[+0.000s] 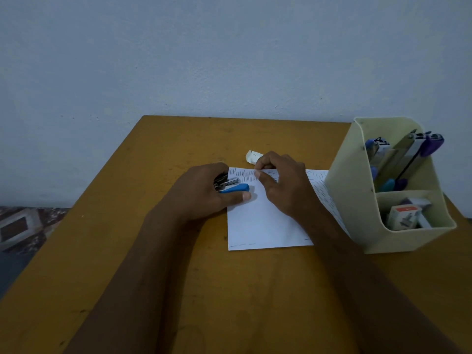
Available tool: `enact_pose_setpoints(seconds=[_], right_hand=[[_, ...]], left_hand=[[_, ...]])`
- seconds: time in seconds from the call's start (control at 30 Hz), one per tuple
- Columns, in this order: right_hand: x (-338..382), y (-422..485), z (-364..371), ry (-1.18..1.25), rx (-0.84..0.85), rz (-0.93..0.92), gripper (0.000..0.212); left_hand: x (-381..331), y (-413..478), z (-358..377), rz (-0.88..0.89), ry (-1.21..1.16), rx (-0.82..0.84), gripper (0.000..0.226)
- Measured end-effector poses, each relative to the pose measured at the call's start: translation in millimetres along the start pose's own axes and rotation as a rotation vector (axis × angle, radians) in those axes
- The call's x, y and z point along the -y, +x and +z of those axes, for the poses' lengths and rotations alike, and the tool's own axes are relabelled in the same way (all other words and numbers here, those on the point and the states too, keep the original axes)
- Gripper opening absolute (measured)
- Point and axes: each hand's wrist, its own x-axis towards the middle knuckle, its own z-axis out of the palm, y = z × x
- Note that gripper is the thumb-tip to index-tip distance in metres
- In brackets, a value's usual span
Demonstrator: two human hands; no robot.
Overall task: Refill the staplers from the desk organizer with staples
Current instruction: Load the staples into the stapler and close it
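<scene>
Organizer point(350, 200) holds staplers point(408, 154) and boxes point(404, 213); left fingers point(237, 196) grip blue stapler point(233, 188), right fingers point(263, 175) pinched, contents unclear.

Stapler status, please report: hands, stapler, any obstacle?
Left hand holds blue stapler, opened, over paper. Right hand pinching at paper's top edge. Organizer at right, nothing blocking.

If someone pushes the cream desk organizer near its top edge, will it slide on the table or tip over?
The desk organizer is tall, with staplers standing high in its rear compartment, so a push near the top edge would probably tip it. Its walls look like thin plastic, so it is likely light and would slide if pushed low. The small boxes in front add little weight.
</scene>
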Motion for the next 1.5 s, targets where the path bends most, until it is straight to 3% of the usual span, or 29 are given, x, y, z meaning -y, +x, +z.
enact_pose_setpoints(seconds=[0.2,0.43,0.67,1.13,1.37,1.5], right_hand=[[0,0,0,-0.011,0.001,-0.014,0.006],[-1,0,0,-0.02,0.003,-0.012,0.006],[0,-1,-1,0.021,-0.019,-0.041,0.004],[1,0,-1,0.059,-0.017,-0.046,0.007],[1,0,-1,0.05,-0.018,-0.048,0.011],[-1,1,0,0.03,-0.014,-0.028,0.008]], left_hand=[[0,3,-3,-0.038,0.051,0.042,0.073],[-2,6,1,-0.003,0.05,-0.014,0.058],[3,9,2,0.032,0.081,-0.029,0.07],[5,12,7,0.087,0.101,-0.088,0.036],[10,14,11,0.104,0.096,-0.135,0.044],[8,13,9,0.037,0.092,-0.058,0.04]])
